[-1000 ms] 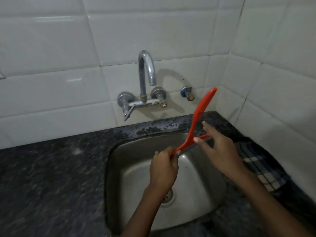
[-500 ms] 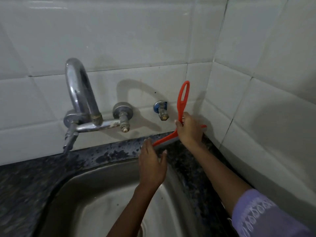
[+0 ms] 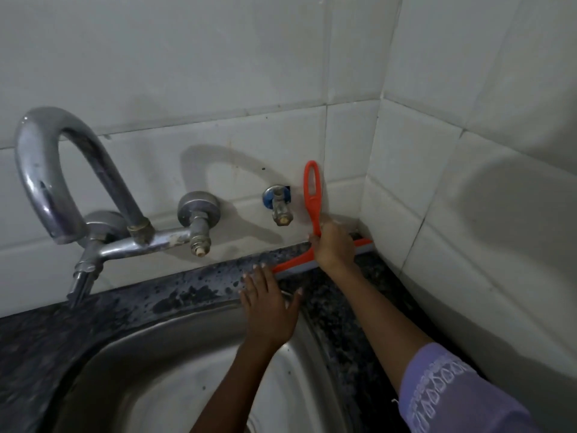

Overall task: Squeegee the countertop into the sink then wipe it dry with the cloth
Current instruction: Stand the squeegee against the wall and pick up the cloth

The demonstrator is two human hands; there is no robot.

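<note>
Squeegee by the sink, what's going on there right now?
A person is starting to squeegee the countertop. The right hand grips the orange squeegee with its blade set down on the back strip near the wall corner. The left hand rests flat at the sink rim beside the blade's end.
</note>
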